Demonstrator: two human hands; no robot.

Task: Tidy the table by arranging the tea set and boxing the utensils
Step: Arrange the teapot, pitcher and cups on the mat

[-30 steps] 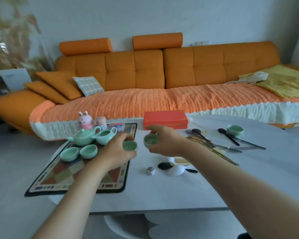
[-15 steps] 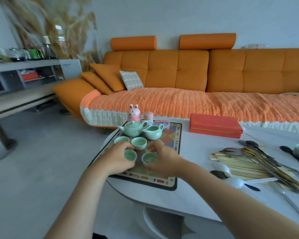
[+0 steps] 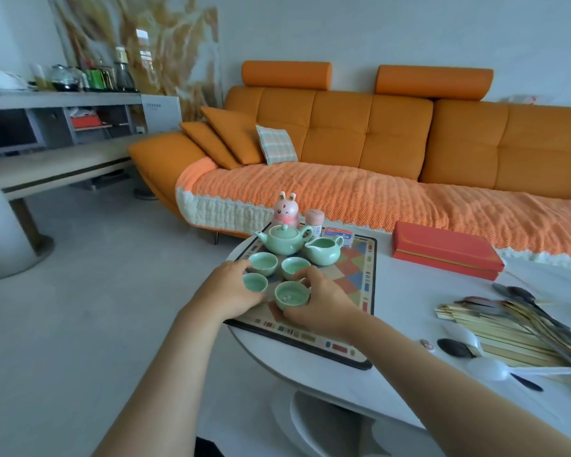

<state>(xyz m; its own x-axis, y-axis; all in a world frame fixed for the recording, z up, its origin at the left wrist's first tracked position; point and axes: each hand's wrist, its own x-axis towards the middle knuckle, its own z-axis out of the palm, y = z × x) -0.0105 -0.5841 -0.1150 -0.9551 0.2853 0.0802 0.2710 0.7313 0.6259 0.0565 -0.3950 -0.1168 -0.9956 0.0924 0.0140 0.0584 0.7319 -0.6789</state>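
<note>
On the patterned mat (image 3: 363, 285) stand a green teapot (image 3: 284, 240), a green pitcher (image 3: 323, 253) and two green cups (image 3: 262, 262) (image 3: 295, 267) behind my hands. My left hand (image 3: 226, 288) holds a third green cup (image 3: 255, 283) set on the mat. Beside it, my right hand (image 3: 323, 303) grips a fourth green cup (image 3: 291, 294), also down on the mat. A red box (image 3: 445, 253) lies shut at the back of the white table (image 3: 409, 328). Chopsticks (image 3: 508, 331) and spoons (image 3: 455, 347) lie in a heap at the right.
A pink rabbit figure (image 3: 285, 211), a small jar (image 3: 314, 221) and a small blue pack (image 3: 338, 233) stand at the mat's far end. An orange sofa (image 3: 376, 153) runs behind the table. The table's round edge falls off to the floor at the left.
Both hands carried their cups left from above the table's middle and lowered them onto the mat in front of the two other cups. The view turned left with them.
</note>
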